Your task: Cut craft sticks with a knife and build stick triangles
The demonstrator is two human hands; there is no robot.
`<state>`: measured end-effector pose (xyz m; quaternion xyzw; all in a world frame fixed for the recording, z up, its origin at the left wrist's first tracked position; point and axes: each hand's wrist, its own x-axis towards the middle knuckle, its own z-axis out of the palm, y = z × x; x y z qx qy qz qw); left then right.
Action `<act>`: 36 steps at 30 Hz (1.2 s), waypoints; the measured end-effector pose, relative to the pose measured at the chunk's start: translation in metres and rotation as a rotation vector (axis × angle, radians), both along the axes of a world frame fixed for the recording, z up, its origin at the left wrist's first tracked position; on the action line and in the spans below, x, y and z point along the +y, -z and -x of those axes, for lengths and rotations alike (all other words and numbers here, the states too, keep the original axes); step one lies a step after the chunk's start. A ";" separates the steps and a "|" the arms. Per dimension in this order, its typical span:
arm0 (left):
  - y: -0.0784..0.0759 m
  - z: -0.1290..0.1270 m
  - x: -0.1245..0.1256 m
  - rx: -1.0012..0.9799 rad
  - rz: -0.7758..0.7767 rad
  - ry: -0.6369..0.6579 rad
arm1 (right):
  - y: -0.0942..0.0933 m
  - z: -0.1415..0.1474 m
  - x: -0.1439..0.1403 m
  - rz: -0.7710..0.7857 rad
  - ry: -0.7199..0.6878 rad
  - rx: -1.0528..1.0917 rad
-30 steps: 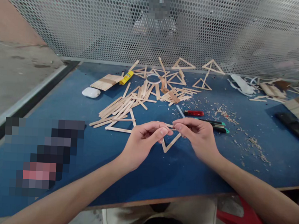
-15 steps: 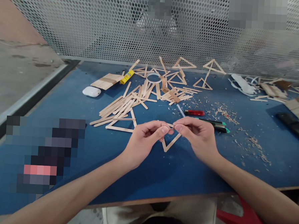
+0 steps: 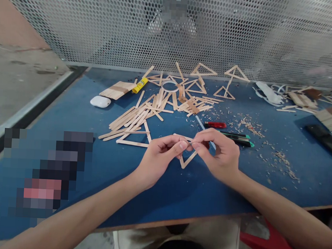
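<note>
My left hand (image 3: 164, 154) is closed in a pinch, thumb against fingers. Opposite it, my right hand (image 3: 217, 151) pinches too, and the fingertips of both nearly meet. Whatever small piece lies between them is too hidden to name. Below the fingers, a triangle of wooden craft sticks (image 3: 184, 164) lies on the blue table (image 3: 156, 202), its near corner pointing toward me and its far side partly covered. Left of my left hand lies another stick triangle (image 3: 131, 142). A translucent glue-stick-like rod (image 3: 201, 123) runs beneath my right hand.
Loose craft sticks (image 3: 140, 117) are piled behind my hands, near a tape roll (image 3: 170, 86) and a yellow glue tube (image 3: 140, 85). A red lighter (image 3: 215, 125), a black-green cutter (image 3: 240, 139) and wood shavings (image 3: 285, 162) lie to the right. Perforated metal (image 3: 117, 32) stands behind.
My right hand's fingers have shifted slightly, showing more of the triangle's far stick. Both hands stay pinched close together. The view has moved a little.
</note>
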<state>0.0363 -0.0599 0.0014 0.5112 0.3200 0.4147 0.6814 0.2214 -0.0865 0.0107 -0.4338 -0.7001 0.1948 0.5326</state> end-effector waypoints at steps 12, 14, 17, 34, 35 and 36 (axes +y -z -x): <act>0.000 0.001 0.001 -0.037 0.045 -0.006 | 0.003 -0.002 0.003 0.116 0.066 0.078; 0.001 0.001 0.001 -0.047 0.051 -0.009 | 0.004 -0.003 0.004 0.153 0.072 0.100; 0.001 0.001 0.001 -0.049 0.038 -0.004 | 0.004 -0.004 0.005 0.149 0.075 0.092; 0.000 0.004 0.003 0.026 0.047 -0.006 | -0.006 -0.027 0.016 0.112 0.228 0.112; 0.000 0.004 0.004 0.031 0.044 -0.010 | -0.005 -0.028 0.017 0.115 0.231 0.120; -0.001 0.005 0.004 0.038 0.039 -0.015 | -0.005 -0.029 0.018 0.119 0.235 0.118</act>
